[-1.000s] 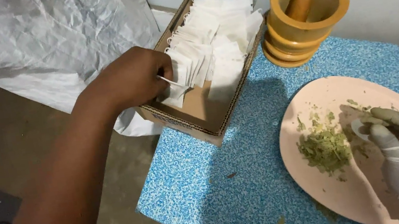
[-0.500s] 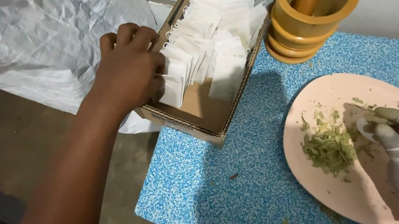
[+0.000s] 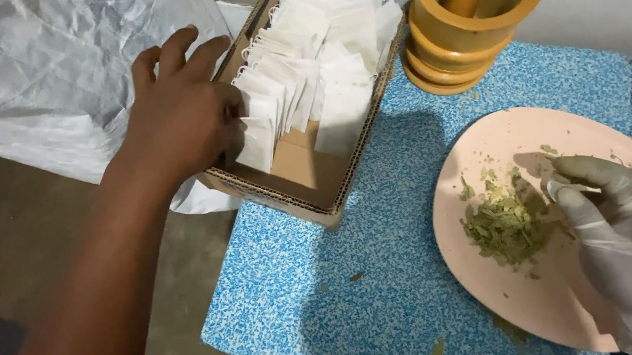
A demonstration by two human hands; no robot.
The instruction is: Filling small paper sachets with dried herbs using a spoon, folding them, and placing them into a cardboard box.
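— On the blue speckled table [image 3: 399, 274], how tight is it?
— Cardboard box [image 3: 308, 179] overhangs the left edge; open tabletop between it and the pink plate [image 3: 524, 313].
— Contents?
— White paper sachets [image 3: 314, 59], upright, overlapping. Left hand [image 3: 180, 119] at the box's left wall, fingers spread, thumb pressing the front sachet. A second ago it pinched one.
— Right?
— Gloved right hand [image 3: 622, 239] on the plate, fingers curled beside crushed green leaves [image 3: 505, 223].

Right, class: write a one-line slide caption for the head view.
Left hand reaches into a box of white sachets; gloved right hand rests on a plate of herbs.
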